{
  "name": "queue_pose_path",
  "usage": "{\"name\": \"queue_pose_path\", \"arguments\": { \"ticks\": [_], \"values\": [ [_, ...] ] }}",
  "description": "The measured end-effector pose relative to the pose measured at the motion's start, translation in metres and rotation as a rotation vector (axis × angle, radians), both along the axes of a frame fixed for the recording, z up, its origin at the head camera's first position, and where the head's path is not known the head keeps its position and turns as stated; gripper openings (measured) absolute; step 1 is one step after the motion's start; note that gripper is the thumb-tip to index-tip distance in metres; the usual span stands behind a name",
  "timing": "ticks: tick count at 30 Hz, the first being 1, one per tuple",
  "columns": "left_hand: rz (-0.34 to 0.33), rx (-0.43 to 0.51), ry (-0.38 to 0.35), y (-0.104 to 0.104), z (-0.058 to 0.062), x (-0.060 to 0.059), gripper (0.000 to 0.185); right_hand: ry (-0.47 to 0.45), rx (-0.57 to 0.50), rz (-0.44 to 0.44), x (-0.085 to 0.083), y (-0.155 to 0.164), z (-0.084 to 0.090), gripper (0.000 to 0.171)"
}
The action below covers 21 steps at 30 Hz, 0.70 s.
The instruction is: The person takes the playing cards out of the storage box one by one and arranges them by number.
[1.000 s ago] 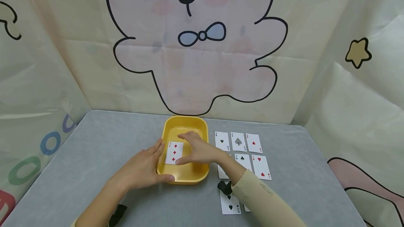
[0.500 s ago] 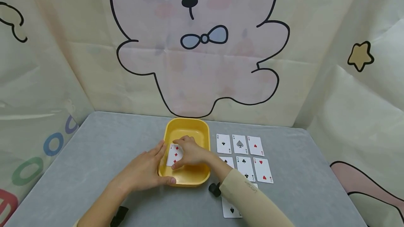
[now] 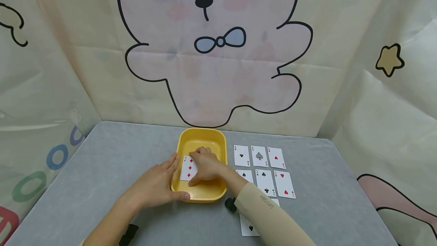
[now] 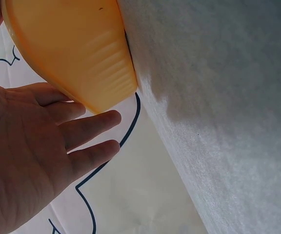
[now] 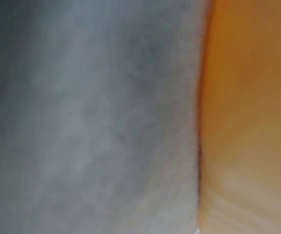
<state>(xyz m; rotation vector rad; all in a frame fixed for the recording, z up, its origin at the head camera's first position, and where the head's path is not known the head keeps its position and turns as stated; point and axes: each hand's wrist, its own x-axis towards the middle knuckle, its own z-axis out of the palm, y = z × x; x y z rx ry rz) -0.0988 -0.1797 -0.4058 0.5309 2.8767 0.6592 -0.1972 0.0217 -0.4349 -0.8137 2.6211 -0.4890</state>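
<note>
A yellow tray (image 3: 203, 136) stands on the table. In it lies a three of diamonds card (image 3: 187, 168), its right side hidden by my right hand (image 3: 206, 166). That hand reaches in from the right with thumb and fingers curled at the card's near and far edges. My left hand (image 3: 155, 185) rests against the tray's left side, its fingers along the rim and its thumb at the front corner. From below, the left wrist view has the left hand (image 4: 38, 141) with extended fingers beside the tray's wall (image 4: 82, 48). The right wrist view holds only the blurred tray side (image 5: 252, 122) and cloth.
To the right of the tray, playing cards lie in rows: an ace of clubs (image 3: 241, 156), an ace of spades (image 3: 259, 156), an ace of hearts (image 3: 276, 158) and several others nearer. My right sleeve (image 3: 269, 212) covers part of the nearest row. A printed curtain hangs behind the grey table (image 3: 136, 143).
My right hand has lowered onto the card in the tray, its spread thumb and fingers drawing in around it. The left hand keeps its place at the tray, and the head view has shifted slightly.
</note>
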Motion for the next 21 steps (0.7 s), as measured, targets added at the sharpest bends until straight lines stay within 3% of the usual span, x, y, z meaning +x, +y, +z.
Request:
{"name": "queue_pose_path", "arguments": {
  "ticks": [14, 21],
  "values": [
    [0.013, 0.0, -0.035, 0.0008, -0.002, -0.0018, 0.123, -0.002, -0.006, -0.032, 0.0013, -0.0012, -0.0012, 0.086],
    [0.01, 0.011, -0.028, 0.0007, -0.0013, -0.001, 0.122, -0.04, -0.074, -0.051, 0.0019, -0.0012, -0.0025, 0.084]
  ]
}}
